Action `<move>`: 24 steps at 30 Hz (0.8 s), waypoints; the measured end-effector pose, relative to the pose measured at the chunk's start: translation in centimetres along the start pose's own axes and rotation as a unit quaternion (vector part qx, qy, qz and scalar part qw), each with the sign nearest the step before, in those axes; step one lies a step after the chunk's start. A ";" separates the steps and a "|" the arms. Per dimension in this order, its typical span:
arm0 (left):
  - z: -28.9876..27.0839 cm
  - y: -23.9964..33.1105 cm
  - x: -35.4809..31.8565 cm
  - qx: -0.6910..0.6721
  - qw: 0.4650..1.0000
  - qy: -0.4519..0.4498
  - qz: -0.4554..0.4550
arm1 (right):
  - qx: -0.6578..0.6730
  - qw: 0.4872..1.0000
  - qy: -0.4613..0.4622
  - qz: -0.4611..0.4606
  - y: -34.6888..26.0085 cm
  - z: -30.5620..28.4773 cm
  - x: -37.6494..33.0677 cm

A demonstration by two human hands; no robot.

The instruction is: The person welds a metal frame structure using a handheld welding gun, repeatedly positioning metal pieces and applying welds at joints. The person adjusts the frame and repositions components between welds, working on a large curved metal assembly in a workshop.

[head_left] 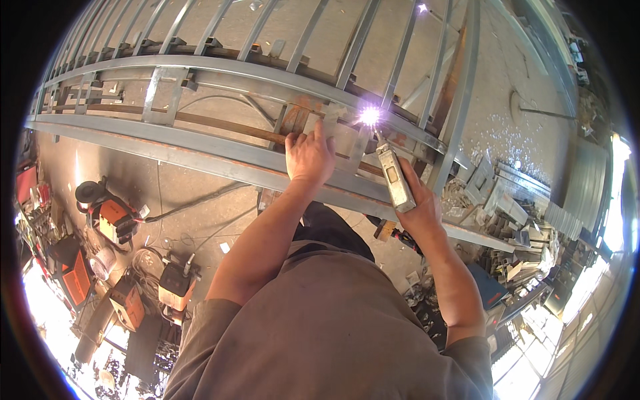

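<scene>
My right hand [420,200] is closed around a boxy silver welding gun [395,177]. At the gun's thin tip a violet-white welding arc [369,116] glares against a grey steel frame [260,72], hiding the joint there. To the left of the arc, my left hand [311,157] rests at the frame, index finger stretched forward and the other fingers partly bent. Its fingertips are beside a small pale metal piece [340,123] and a rusty brown plate [297,120]; whether they press on either I cannot tell. A long lower rail [220,157] passes beneath my left wrist.
Upright bars [307,33] of the frame extend away from me. On the floor at left stand an orange and black machine [112,217] with a cable and another boxed unit [177,287]. Scrap metal pieces [513,200] are piled at right. A yellow and black power tool [385,230] lies below my right hand.
</scene>
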State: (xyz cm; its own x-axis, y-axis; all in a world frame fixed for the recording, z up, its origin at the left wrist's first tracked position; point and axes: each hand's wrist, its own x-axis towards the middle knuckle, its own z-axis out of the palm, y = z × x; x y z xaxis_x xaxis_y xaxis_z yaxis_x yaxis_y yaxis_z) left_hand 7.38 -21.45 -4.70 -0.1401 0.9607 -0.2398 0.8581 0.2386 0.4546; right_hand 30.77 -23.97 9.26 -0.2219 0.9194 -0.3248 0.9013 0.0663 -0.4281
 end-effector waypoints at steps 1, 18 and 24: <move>0.0 0.0 0.0 -0.001 1.000 -0.001 -0.002 | -0.003 1.000 -0.003 0.008 -0.1 0.0 0.0; 1.2 -0.5 0.0 0.011 0.998 0.059 0.015 | 0.016 0.999 0.007 0.032 -0.3 -0.6 -0.2; 1.1 -0.5 -0.1 0.016 0.999 0.027 0.006 | 0.074 0.997 -0.023 0.025 0.7 -1.5 -0.6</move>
State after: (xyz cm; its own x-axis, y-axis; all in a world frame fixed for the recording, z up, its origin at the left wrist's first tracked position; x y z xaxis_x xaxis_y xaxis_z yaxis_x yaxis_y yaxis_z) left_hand 7.47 -21.79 -5.83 -0.1566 0.9698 -0.1871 0.8747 0.2242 0.4296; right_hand 32.07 -23.94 10.42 -0.1974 0.9012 -0.3857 0.8479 -0.0405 -0.5286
